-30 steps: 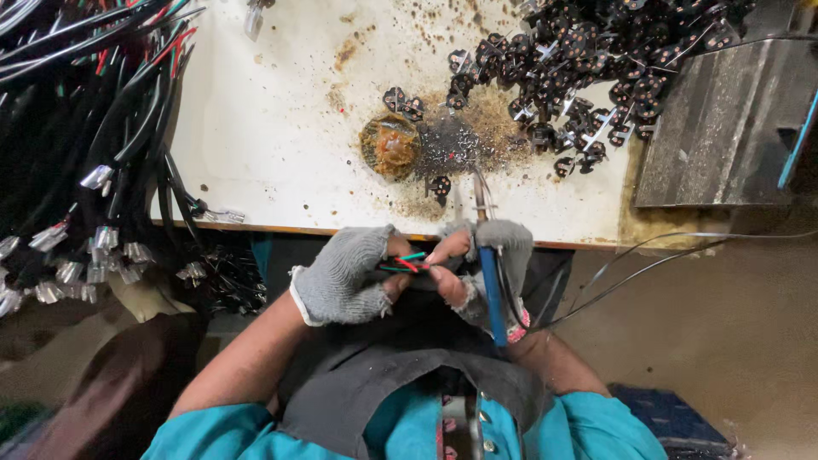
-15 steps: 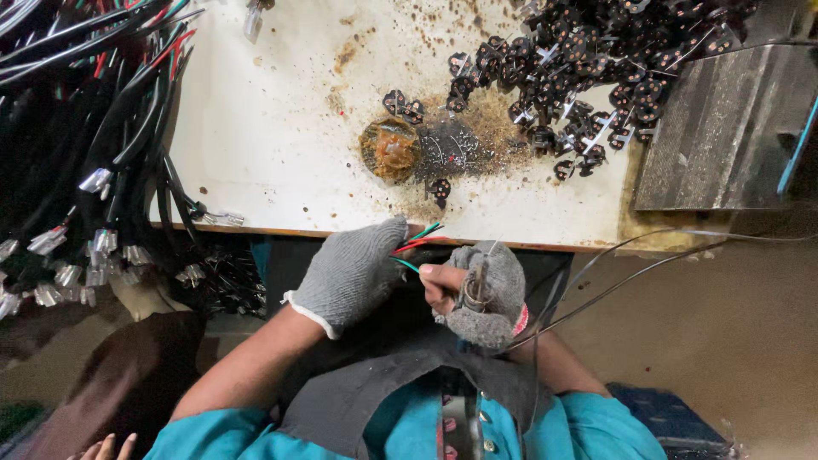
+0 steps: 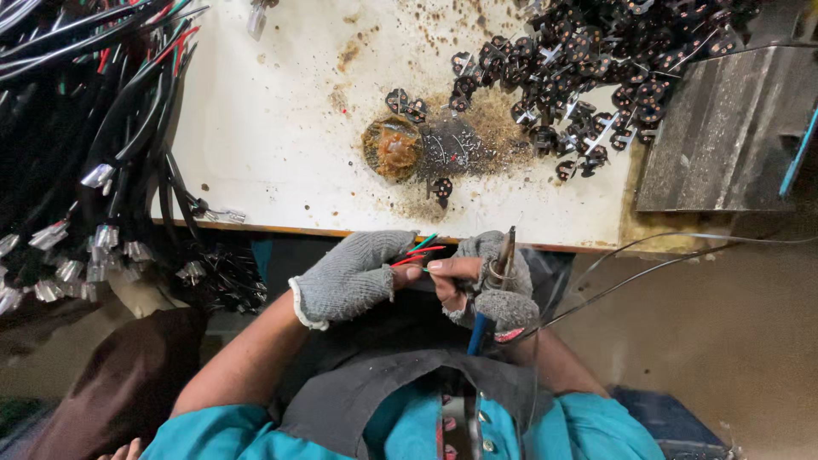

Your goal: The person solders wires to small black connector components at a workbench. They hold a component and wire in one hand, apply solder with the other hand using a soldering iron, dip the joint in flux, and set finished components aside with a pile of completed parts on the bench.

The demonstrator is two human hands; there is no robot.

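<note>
1. Below the table edge, over the lap: left hand clenched on thin coloured wires, ends pointing up-right toward the right hand.
2. Right hand grips a soldering iron, tip up, thumb and finger pinching the wire ends; hands touching.
3. Black connectors piled far right on the table; cable bundle left. Nothing between the hands.

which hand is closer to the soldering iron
Right. The right hand is wrapped around the soldering iron, tip pointing up toward the table. The left hand sits apart to its left, pinching the coloured wires.
</note>
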